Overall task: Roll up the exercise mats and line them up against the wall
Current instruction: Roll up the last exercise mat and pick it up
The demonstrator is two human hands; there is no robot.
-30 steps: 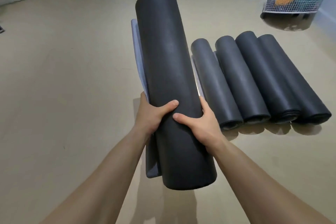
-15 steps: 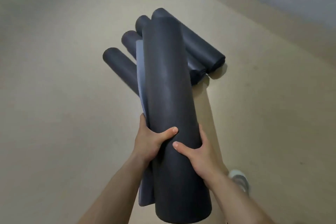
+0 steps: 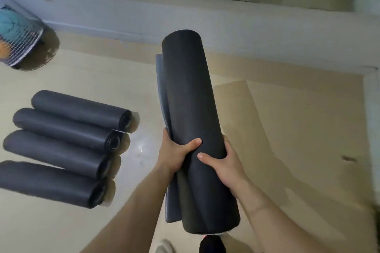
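1. Clasping the rolled mat (image 3: pixel 195 121) low on its length, the left hand (image 3: pixel 174 153) and right hand (image 3: pixel 223 165) each keep a closed grip, thumbs on top.
2. This mat is held off the floor (image 3: pixel 287 139), tilted away, its loose edge showing on the left.
3. Four rolled mats (image 3: pixel 61 146) lie side by side on the floor to the left.
4. Farther off, a mesh basket (image 3: pixel 18 35) stands near the wall (image 3: pixel 226 22).

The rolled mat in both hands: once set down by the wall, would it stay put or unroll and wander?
The rolled mat is round, so it would probably roll if nudged. Its loose outer flap already stands off, so it may unwind. The left hand dents it: likely soft.
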